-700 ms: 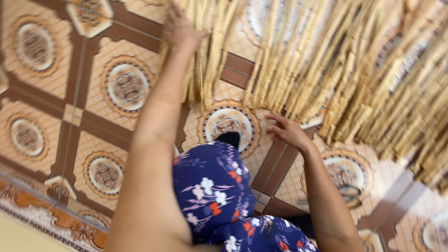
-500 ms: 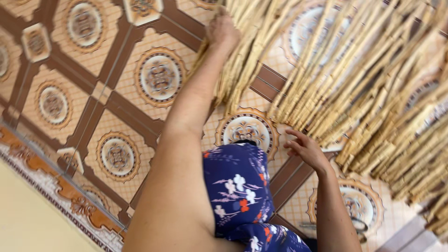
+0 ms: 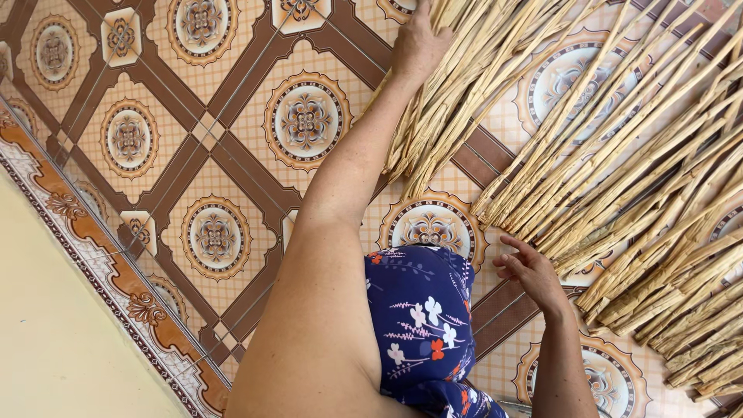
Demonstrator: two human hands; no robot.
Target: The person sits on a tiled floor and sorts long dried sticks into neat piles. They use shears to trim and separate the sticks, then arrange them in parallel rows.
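Many long dried straw-coloured stalks lie fanned out over the patterned tile floor. My left hand reaches far forward and grips a bundle of these stalks near the top of the view. Lower down, my right hand hovers with fingers spread, just short of the cut ends of the nearest stalks, holding nothing. My knee in blue flowered cloth sits between the two arms.
The floor has brown and orange tiles with round medallions. A decorated border strip runs along a pale yellow wall at the lower left. More stalks pile up at the right edge.
The view has swung, so the stalks and both hands sit further right. My left hand still holds the bundle; my right hand has lifted slightly off the floor.
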